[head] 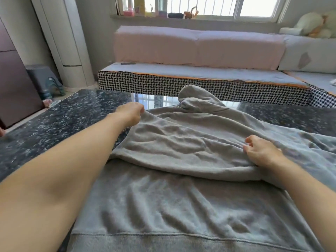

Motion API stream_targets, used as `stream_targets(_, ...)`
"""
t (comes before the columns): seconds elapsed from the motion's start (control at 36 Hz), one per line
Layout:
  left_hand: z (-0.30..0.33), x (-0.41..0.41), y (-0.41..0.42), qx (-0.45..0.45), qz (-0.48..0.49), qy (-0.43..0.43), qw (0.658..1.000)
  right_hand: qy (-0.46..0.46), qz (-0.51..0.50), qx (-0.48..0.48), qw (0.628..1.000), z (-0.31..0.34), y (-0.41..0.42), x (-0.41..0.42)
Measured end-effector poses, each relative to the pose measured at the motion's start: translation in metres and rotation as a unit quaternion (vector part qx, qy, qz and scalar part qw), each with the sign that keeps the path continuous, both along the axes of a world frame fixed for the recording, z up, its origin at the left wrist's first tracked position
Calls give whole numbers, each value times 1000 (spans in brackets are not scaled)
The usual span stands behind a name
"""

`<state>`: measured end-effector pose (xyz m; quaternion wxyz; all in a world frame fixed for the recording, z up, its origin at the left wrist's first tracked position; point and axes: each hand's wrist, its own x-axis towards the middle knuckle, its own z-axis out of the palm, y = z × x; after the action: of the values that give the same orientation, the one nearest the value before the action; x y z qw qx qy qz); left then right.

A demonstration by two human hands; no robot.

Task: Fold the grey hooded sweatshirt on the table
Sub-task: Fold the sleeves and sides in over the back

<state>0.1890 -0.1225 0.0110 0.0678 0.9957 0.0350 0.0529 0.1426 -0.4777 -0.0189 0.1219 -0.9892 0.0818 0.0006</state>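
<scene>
1. Leftward, the left hand (131, 112) reaches far across the table, its fingers curled shut on the far left edge of the grey hooded sweatshirt (181, 197); the fingertips are hidden by the hand itself.
2. The right hand (261, 151) rests on the cloth at the right, thumb and fingers loosely bent and slightly parted; whether it pinches the fabric cannot be told.
3. Both bare forearms enter from the lower corners and pass over the garment.
4. The sweatshirt lies spread on the table (54, 120), its ribbed hem (163, 242) nearest the viewer. A sleeve (181, 151) is laid across the body in a thick, wrinkled band running from the left hand to the right hand.
5. The hood (198, 100) lies bunched at the far edge of the garment, near the far side of the table.
6. The tabletop is dark, speckled and glossy, bare to the left of the garment.
7. Beyond the table stands a sofa (200, 77) with a houndstooth-patterned front and pale pink back cushions (198, 46).
8. A windowsill (163, 16) above the sofa carries small items; a white column-shaped appliance (69, 42) stands at the left.
</scene>
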Motion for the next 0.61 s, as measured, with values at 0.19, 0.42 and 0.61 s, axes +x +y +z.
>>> stream_targets(0.19,-24,50,21,-66,-45,85,993,25,9,-7,1000,-13,-14,16)
stream_targets(0.42,-15,78,28,123,6,36,992,1,97,144,985,13,1,28)
stream_targets(0.61,-3,90,63,251,26,2,968,-10,119,341,932,48,7,52)
